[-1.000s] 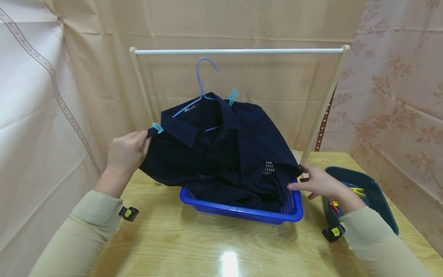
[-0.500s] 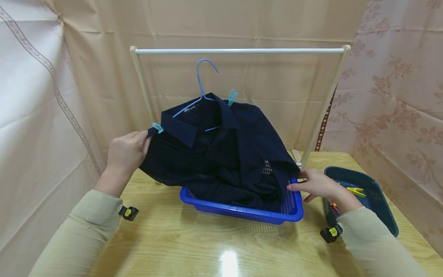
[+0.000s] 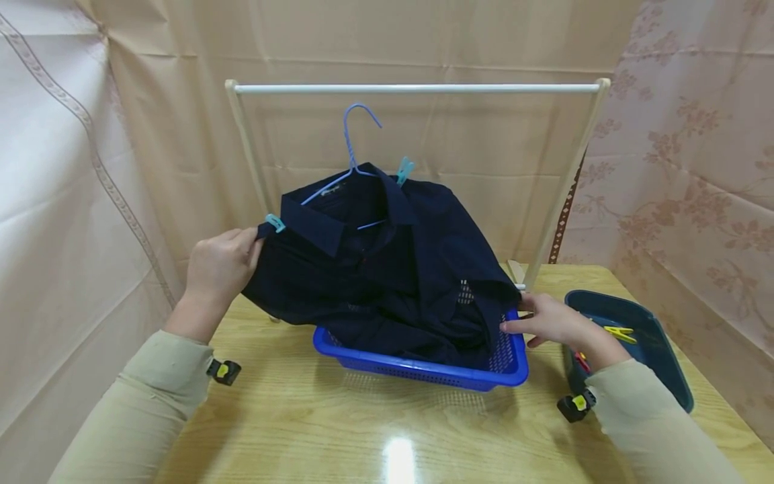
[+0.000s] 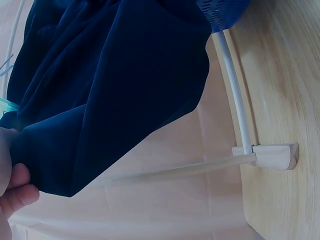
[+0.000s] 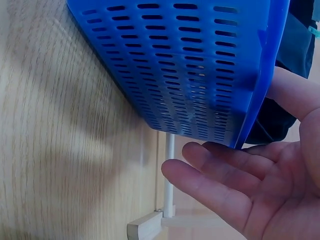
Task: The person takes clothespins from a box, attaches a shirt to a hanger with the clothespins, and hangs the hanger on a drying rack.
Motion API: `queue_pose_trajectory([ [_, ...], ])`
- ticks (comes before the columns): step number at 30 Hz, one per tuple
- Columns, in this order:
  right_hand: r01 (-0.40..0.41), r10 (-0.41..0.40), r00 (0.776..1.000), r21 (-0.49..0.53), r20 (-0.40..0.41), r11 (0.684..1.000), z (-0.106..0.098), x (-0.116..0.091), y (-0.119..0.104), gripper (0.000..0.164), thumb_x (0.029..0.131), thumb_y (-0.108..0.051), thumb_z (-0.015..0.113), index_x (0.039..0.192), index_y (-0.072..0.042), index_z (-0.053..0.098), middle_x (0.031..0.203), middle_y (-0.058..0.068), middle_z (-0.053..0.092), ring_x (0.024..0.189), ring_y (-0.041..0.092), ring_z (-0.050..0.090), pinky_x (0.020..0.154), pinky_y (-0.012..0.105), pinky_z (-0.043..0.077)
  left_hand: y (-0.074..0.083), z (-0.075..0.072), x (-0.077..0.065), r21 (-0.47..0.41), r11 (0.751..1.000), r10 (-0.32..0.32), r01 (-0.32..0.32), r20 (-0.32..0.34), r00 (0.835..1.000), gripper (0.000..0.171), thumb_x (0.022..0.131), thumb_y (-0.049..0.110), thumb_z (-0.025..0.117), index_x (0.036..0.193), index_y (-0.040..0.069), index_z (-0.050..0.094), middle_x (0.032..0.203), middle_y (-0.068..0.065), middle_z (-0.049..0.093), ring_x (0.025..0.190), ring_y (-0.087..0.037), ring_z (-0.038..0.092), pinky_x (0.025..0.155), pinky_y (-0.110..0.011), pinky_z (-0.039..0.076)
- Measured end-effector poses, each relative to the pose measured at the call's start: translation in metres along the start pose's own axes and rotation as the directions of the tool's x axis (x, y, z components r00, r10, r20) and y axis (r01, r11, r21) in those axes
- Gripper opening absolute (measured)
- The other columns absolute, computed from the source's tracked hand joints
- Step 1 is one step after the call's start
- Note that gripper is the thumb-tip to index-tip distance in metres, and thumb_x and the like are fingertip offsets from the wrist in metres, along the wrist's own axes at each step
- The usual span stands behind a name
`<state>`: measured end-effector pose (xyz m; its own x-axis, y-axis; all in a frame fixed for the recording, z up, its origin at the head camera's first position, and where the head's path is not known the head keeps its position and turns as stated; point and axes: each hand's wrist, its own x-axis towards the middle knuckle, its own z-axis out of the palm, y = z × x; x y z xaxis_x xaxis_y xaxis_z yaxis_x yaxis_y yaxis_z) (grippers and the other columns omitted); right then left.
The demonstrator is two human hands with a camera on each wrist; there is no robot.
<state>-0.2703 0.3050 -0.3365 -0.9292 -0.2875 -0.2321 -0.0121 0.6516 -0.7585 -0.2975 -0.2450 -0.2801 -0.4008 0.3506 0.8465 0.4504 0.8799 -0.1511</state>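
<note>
A dark navy shirt (image 3: 447, 228) with a collar lies over and in a blue perforated basket (image 3: 417, 374). A blue wire hanger (image 3: 349, 138) stands up through its collar. One light-blue clothespin (image 3: 275, 222) is clipped at the left shoulder edge, and another clothespin (image 3: 405, 170) sits right of the collar. My left hand (image 3: 220, 265) pinches the shirt's left edge beside the first clip and lifts it. At the basket's right corner, my right hand (image 3: 547, 319) touches the rim and shirt edge, thumb over the rim, other fingers loosely extended outside, as the right wrist view shows.
Behind the basket rises a rack with a white horizontal bar (image 3: 417, 89). At the right on the wooden table (image 3: 290, 430) is a dark green tray (image 3: 656, 336). It holds a yellow clothespin (image 3: 619, 333) and a red one (image 3: 582, 361). Curtains hang around.
My right hand has shifted slightly left against the basket corner and shirt edge. The left hand, shirt and hanger have stayed nearly still.
</note>
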Motion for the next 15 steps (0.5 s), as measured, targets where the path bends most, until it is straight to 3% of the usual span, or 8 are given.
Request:
queue_pose_trajectory([
  [15, 0.066, -0.066, 0.997, 0.014, 0.025, 0.998, 0.009, 0.011, -0.004, 0.078, 0.092, -0.034, 0.077, 0.15, 0.004, 0.04, 0.149, 0.033, 0.043, 0.119, 0.042, 0.061, 0.076, 0.05, 0.062, -0.009, -0.005, -0.005, 0.039, 0.999, -0.008, 0.008, 0.004, 1.0, 0.014, 0.091, 0.002, 0.072, 0.079, -0.004, 0.066, 0.068, -0.016, 0.067, 0.054, -0.031, 0.065, 0.04, -0.042, 0.048],
])
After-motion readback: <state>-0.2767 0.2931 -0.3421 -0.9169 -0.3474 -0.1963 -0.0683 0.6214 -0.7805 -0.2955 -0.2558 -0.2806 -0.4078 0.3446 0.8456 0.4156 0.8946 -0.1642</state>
